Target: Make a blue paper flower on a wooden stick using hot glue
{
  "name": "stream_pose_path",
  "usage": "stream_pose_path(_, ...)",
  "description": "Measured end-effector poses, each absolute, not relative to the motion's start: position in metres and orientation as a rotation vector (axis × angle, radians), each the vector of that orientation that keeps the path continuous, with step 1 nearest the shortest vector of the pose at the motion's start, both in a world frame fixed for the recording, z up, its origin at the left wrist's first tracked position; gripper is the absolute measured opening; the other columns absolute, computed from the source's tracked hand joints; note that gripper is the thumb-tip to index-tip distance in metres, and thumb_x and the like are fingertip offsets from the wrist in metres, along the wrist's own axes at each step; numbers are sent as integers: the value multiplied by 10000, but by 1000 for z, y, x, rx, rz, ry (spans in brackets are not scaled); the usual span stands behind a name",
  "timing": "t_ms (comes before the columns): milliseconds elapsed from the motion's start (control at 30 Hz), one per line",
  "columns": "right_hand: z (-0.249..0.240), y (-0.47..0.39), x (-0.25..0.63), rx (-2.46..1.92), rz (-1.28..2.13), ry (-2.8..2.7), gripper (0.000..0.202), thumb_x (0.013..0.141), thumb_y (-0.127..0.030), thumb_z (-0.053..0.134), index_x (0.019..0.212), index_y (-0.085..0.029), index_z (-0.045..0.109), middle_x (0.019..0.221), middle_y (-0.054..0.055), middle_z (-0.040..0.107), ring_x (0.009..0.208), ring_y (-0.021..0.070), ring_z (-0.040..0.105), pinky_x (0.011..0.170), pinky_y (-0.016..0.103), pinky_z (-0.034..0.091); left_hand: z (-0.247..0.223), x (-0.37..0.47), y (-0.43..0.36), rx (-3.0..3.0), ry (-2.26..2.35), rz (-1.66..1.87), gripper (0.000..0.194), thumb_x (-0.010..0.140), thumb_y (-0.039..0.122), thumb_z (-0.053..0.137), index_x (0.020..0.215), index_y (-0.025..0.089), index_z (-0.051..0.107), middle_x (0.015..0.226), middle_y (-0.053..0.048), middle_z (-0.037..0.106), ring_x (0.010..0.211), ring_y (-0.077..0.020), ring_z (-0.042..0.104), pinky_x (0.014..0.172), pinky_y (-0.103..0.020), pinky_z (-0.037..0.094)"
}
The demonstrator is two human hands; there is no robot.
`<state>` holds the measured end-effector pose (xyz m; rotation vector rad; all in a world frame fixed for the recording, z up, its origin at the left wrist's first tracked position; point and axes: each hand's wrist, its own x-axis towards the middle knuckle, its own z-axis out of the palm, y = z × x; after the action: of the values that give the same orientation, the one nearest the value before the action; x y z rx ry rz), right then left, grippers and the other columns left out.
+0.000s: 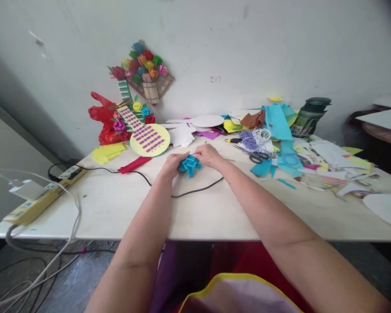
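Observation:
Between my two hands, at the middle of the table, is a blue crepe-paper flower (189,166) with crumpled, layered petals. My left hand (175,164) is closed on its left side, the fingers curled in at the edge. On the other side my right hand (209,155) pinches at the flower's upper right, fingertips together. Most of the fingertips are hidden by the petals and the hands themselves. A black cord (198,190) runs just below the flower. Left of my hands lies a red paper strip (134,165).
A yellow paper guitar (150,141) leans at the back, left of a red plastic bag (106,121) and paper flowers. Scissors (259,156), yarn (256,140), paper scraps (329,163) and a dark bottle (311,117) lie right. A power strip (45,195) sits at left.

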<state>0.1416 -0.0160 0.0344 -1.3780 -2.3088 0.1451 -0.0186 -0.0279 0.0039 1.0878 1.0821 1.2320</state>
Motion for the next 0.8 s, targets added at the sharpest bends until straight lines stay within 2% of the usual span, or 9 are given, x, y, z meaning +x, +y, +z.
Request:
stream_pose_path(167,37,-20,142,-1390,148,-2279,210,845,-244,586,924,-185,771,999,62,749,952,190,654,785,262,447,2,-19,-26,1083,1028,1256,279,564,317,817,590,113,628,547,-51,620,469,-112,534,465,-241,392)
stream_pose_path(433,32,-17,145,-1253,150,-2257,172,822,-215,613,901,-214,766,1173,40,681,996,188,637,845,299,464,2,-21,-25,1114,960,1286,237,539,275,817,559,124,635,507,-43,606,450,-107,502,437,-232,348)
stream_pose_path(533,25,-10,146,-1182,182,-2246,160,807,-200,625,886,-193,763,1151,63,672,959,190,636,839,313,469,2,-21,-26,1138,969,1296,225,542,269,804,547,121,635,494,-37,592,444,-104,494,437,-235,341)
stream_pose_path(633,17,1,148,-1037,263,-2241,161,798,-154,614,858,-175,762,1085,67,671,832,145,628,799,290,475,2,-22,-26,1151,998,1300,224,554,272,784,529,121,622,480,-27,569,430,-94,473,433,-236,327)
stream_pose_path(800,11,12,151,-917,337,-2206,186,774,-125,628,886,-176,767,1016,67,650,773,123,590,727,261,465,1,-23,-24,1145,1021,1316,192,549,263,772,601,112,665,524,-35,597,449,-101,494,439,-237,331)
